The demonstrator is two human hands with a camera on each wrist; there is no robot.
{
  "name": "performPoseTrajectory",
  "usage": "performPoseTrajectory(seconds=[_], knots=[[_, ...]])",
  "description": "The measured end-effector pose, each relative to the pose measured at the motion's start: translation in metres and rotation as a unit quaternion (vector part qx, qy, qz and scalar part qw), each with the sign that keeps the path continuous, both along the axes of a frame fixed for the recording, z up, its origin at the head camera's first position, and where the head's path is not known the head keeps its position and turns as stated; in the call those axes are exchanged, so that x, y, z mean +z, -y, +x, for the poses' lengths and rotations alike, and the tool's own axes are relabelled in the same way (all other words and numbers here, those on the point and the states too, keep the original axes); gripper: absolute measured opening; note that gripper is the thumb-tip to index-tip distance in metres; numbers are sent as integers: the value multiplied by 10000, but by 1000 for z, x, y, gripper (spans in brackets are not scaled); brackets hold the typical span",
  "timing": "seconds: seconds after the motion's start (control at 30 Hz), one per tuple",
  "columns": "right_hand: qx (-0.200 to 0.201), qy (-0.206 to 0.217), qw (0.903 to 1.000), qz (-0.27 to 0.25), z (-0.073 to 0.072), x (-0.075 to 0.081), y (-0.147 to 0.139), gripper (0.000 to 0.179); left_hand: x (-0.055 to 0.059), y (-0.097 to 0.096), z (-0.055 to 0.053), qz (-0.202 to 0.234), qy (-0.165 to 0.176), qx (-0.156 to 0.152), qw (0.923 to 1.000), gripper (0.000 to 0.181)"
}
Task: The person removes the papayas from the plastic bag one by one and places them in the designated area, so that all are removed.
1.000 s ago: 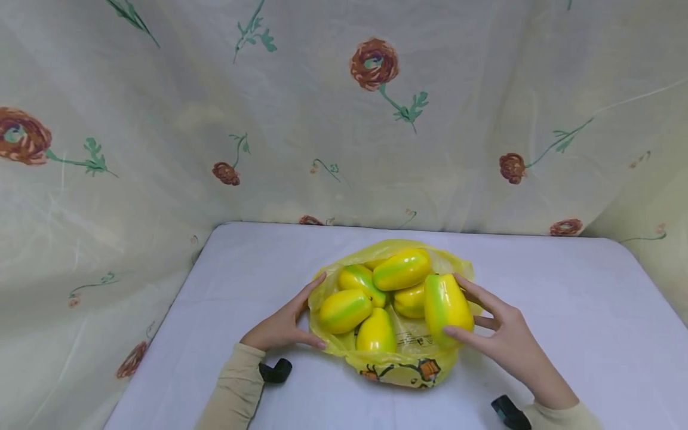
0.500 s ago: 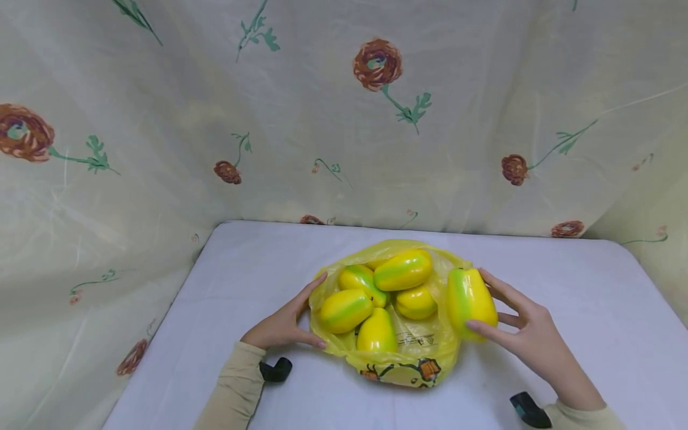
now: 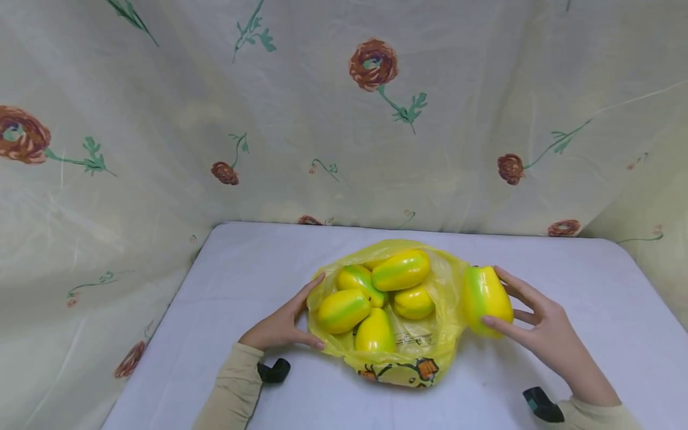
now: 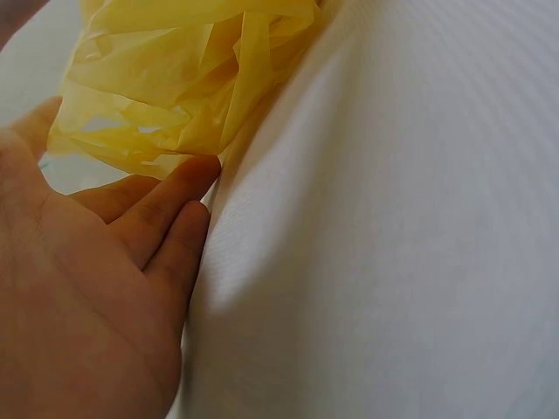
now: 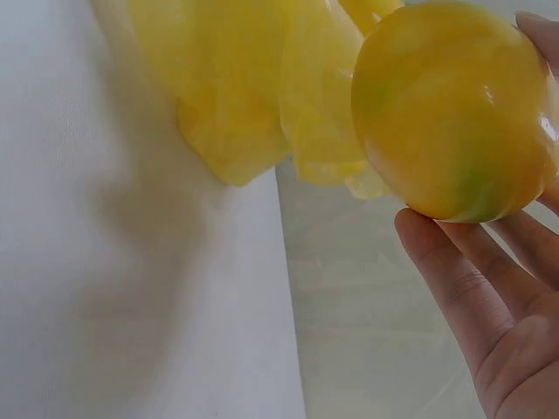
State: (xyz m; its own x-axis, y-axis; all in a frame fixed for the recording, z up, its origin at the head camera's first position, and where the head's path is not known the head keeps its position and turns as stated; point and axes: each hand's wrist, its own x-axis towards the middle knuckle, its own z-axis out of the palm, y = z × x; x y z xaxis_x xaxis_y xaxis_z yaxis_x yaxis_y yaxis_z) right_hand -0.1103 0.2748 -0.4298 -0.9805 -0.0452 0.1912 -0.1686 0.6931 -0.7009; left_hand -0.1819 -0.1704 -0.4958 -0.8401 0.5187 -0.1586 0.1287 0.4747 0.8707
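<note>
A yellow plastic bag (image 3: 451,298) with a cartoon print on its front stands with its mouth wide. Inside lie several glossy yellow-green papayas, among them one papaya (image 3: 344,310) at the left and another papaya (image 3: 402,270) on top. My right hand (image 3: 543,328) holds a papaya (image 3: 488,301) just outside the bag's right rim, thumb on the near side and fingers behind. In the right wrist view this papaya (image 5: 454,113) sits above the table, its shadow falling on the cloth. My left hand (image 3: 282,325) rests against the bag's left side with spread, fairly straight fingers (image 4: 166,209).
A white cloth covers the table (image 3: 258,257). Behind it hangs a pale curtain (image 3: 301,107) printed with flowers. Dark wrist straps show at the left wrist (image 3: 274,371) and the right wrist (image 3: 543,404).
My right hand has carried the papaya rightward, from over the bag to beyond its right rim. The left hand stays at the bag's left side, and the other papayas stay inside.
</note>
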Motion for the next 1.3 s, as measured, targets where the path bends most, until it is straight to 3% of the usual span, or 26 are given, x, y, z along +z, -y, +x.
performPoseTrajectory(seconds=[0.67,1.07,1.3], knots=[[-139,199,9996,126,-13,-21,-26,81,2,1,1,-27,76,27,10000,120],[-171,1041,9944,92,-17,-35,-38,86,-1,3,-1,103,-8,-179,9998,121],[-174,1282,9915,106,-18,-41,-43,87,-2,2,-1,134,22,-208,9997,121]])
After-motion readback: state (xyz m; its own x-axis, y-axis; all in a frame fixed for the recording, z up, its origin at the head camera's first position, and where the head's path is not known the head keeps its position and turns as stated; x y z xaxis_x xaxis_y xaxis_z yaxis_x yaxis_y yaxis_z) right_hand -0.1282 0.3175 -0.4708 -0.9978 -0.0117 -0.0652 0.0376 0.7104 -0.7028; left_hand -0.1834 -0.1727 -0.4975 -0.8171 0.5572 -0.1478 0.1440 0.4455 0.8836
